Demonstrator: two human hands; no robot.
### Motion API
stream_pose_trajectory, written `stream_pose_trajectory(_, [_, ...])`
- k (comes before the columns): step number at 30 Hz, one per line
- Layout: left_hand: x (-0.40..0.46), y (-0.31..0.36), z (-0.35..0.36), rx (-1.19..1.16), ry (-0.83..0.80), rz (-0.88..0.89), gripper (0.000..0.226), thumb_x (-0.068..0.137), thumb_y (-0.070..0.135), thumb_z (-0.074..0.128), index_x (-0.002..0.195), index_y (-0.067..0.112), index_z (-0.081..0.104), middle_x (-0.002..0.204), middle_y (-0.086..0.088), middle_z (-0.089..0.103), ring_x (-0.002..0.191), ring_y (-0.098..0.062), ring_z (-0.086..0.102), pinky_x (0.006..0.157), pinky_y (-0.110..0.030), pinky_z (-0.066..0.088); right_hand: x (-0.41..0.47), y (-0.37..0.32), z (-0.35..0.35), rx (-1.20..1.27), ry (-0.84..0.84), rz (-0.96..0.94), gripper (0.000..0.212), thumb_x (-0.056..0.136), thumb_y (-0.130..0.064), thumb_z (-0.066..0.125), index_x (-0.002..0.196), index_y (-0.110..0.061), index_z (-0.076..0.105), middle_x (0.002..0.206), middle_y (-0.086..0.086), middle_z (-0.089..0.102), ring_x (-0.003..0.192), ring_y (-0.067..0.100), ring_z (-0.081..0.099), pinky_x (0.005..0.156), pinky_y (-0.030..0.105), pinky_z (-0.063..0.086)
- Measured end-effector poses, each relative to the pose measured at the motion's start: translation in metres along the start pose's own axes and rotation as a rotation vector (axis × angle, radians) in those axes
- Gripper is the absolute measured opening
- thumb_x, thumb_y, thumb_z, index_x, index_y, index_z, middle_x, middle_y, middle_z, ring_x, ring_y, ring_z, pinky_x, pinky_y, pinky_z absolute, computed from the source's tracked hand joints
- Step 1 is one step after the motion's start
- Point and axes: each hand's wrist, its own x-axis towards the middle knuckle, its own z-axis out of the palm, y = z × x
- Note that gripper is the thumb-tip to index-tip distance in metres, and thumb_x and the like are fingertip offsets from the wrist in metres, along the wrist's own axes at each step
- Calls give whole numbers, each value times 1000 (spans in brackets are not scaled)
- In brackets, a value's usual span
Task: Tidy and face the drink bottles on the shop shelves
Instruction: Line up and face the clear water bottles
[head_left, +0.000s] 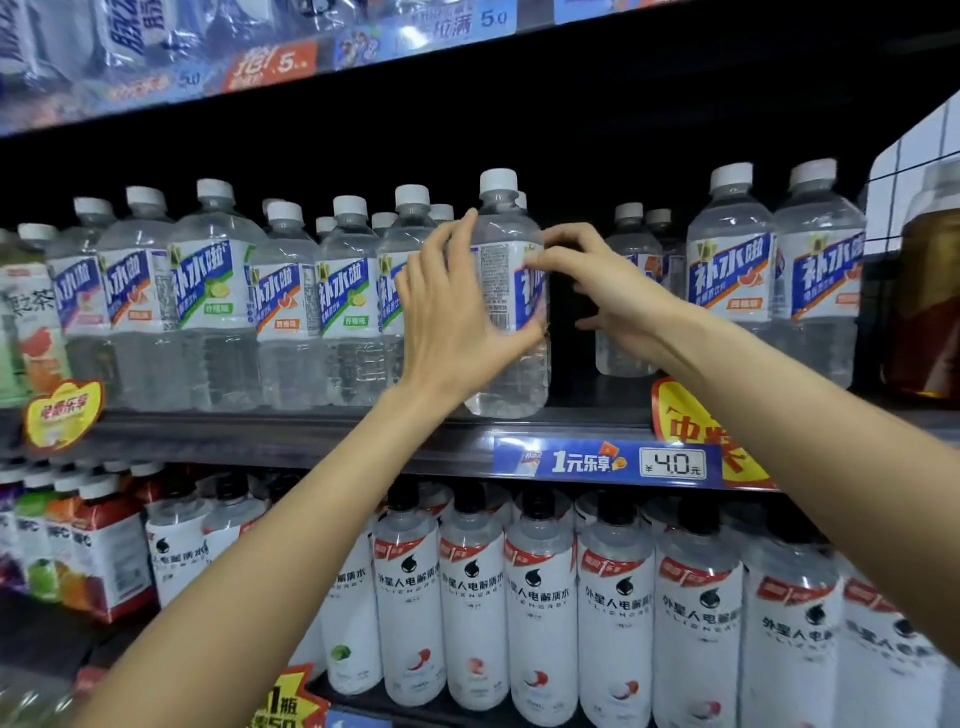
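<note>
A clear drink bottle (511, 291) with a white cap and a blue-and-white label stands at the front edge of the middle shelf (311, 434). Its label is turned so the barcode side faces me and the brand name shows only at its right. My left hand (452, 317) grips the bottle's left side, fingers curled round the label. My right hand (597, 280) holds its right side at the label's top, fingertips on the bottle. More bottles of the same kind (213, 296) line the shelf to the left, and two stand further right (732, 260).
A dark gap lies right of the held bottle, with smaller bottles (626, 296) set back in it. An amber bottle (924, 306) stands at the far right. White-labelled bottles (540, 608) fill the shelf below. A price tag (608, 462) hangs on the shelf edge.
</note>
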Motion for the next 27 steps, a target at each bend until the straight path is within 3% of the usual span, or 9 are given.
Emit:
stream_pose_trajectory(2, [1,-8,-6,-101,-56,35,97,74,66,58,147,9,29,145,-6,41,130,-18,38,108,-29,21,-3,-1,-3,35,17,8,42,90,-35,60,126,-29,41,100,-17,51,88,1,43,92,43,34])
stream_pose_trajectory(4, [1,-16,-9,23,-76,158,95,79,71,49,148,8,29,148,-4,42,133,-14,37,111,-31,15,-4,1,-5,53,22,20,60,89,-35,62,138,-30,29,98,-14,51,96,8,46,100,51,35])
stream_pose_trajectory(8, [2,-34,-9,284,-135,256,90,87,75,30,151,12,25,157,-1,28,147,-19,10,115,-52,-7,-3,7,5,48,3,112,95,84,-40,67,150,-31,-1,139,7,47,130,31,36,107,64,26])
stream_pose_trajectory(12, [-5,-44,-11,298,-138,225,77,92,69,27,153,22,22,161,0,12,148,-22,2,115,-52,-12,2,11,20,67,-76,145,105,85,-41,66,150,-27,-15,148,4,40,133,26,38,108,56,25])
stream_pose_trajectory(17, [-13,-35,-3,209,-170,273,85,90,67,35,154,16,14,162,-5,7,149,-22,-1,116,-55,-9,12,15,26,113,-83,116,105,86,-45,63,150,-26,-17,135,-1,52,108,13,54,105,49,37])
stream_pose_trajectory(19, [-16,-32,3,237,-224,254,107,80,80,35,153,9,5,162,-6,0,149,-19,-6,115,-55,-13,16,18,26,126,-91,104,98,89,-41,61,151,-25,-13,119,-6,58,91,5,60,76,30,53])
stream_pose_trajectory(21, [-15,-32,3,283,-244,247,117,74,87,32,153,7,3,162,-6,-1,148,-18,-6,115,-58,-10,18,21,27,115,-120,102,91,88,-38,63,152,-26,-1,110,-9,60,86,3,62,58,25,51])
stream_pose_trajectory(25, [-15,-38,-3,307,-222,233,116,72,88,35,153,10,9,162,-6,6,149,-20,1,115,-62,-5,21,16,24,146,-195,125,81,87,-53,59,149,-25,16,116,-1,63,98,13,64,67,40,56])
stream_pose_trajectory(27, [-17,-36,-3,282,-209,266,112,74,83,42,154,12,10,161,-8,7,149,-22,2,113,-64,-4,25,12,12,173,-203,167,74,88,-69,38,148,-28,25,141,11,47,127,33,47,93,65,41])
